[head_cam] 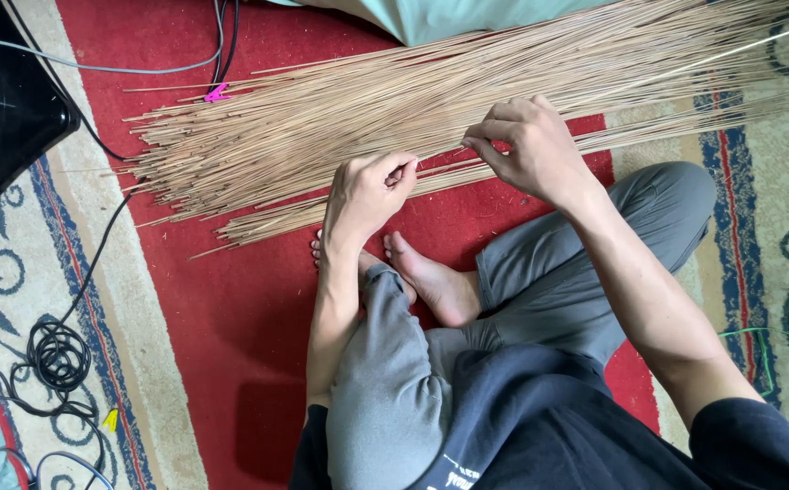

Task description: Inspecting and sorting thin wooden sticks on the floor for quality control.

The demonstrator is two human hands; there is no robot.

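A big heap of thin tan sticks (340,118) lies fanned across the red carpet in front of my crossed legs. My left hand (364,195) is curled around a few of the sticks at the near edge of the heap. Just to its right, my right hand (530,145) pinches a thin stick between thumb and fingers. Both hands sit close together over the smaller near bundle (272,222). My bare feet (431,281) rest right below the hands.
A black device (4,109) sits at the upper left with grey and black cables (58,354) running down and coiled on the patterned rug. A small pink clip (216,93) lies by the sticks. Pale green cloth (449,18) shows at the top, green string (766,349) at right.
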